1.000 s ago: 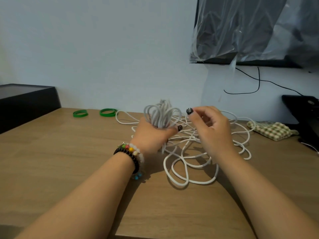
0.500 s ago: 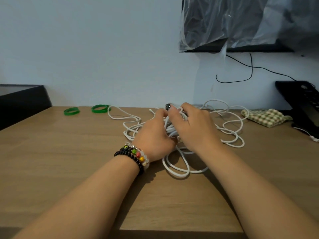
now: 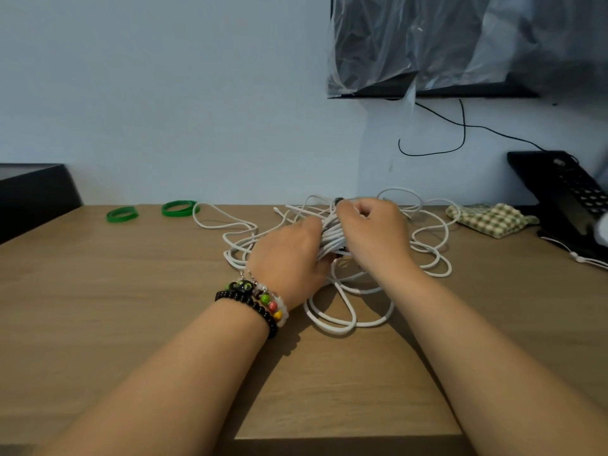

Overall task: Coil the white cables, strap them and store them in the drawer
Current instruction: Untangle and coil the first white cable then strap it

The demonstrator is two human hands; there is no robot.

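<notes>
Both forearms reach forward over the wooden surface (image 3: 131,324). The left hand (image 3: 289,255), back up, beaded bracelets (image 3: 260,299) on its wrist, grips a bundle of white cable (image 3: 332,233). The right hand (image 3: 371,232) curls over that bundle from the other side. Loose cable loops (image 3: 342,311) sprawl around them; two green bands (image 3: 149,210) lie far left

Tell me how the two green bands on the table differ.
The left green band lies nearer the table's left edge and looks smaller and thinner; the right green band looks larger and wider and sits next to a loop of the white cable. Both are green rings lying flat, untouched by either hand.
</notes>
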